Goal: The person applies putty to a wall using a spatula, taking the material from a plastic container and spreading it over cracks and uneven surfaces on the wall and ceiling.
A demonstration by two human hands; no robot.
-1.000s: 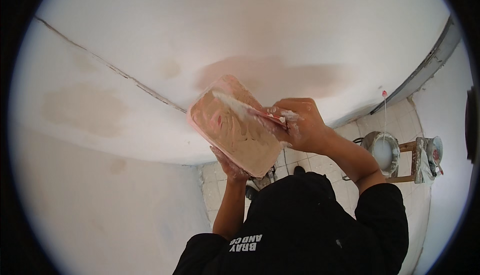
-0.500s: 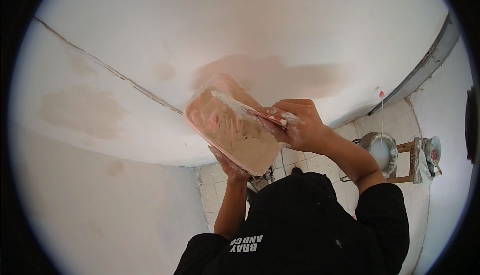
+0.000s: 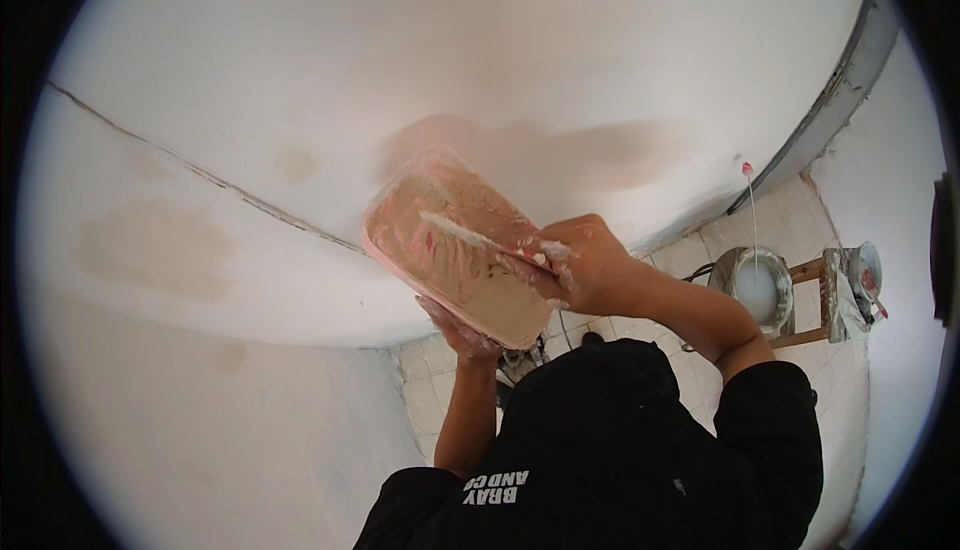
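Observation:
My left hand [image 3: 462, 333], smeared with plaster, grips a pink rectangular plasterer's board [image 3: 420, 285] from below at its near edge. The board is tilted in front of the wall. Wet beige plaster [image 3: 510, 308] coats its face, thickest toward the near end. Closed around a putty knife is my right hand [image 3: 590, 268], also spattered with white. The knife [image 3: 468, 236] lies edge-on across the board, and pale plaster sits along its blade. Its handle is mostly hidden in my fingers.
Damp patches [image 3: 620, 155] mark the white wall ahead, and a crack [image 3: 210, 182] runs across its left part. To the right, a bucket of whitish water [image 3: 758, 295] with a thin stick stands beside a wooden stool [image 3: 825, 300] bearing a small tub [image 3: 868, 275]. Pale tiles [image 3: 690, 255] cover the floor.
My right hand and the putty knife have shifted slightly down and left over the board. The knife has dragged through the plaster, smoothing the near end. The view has turned a little.

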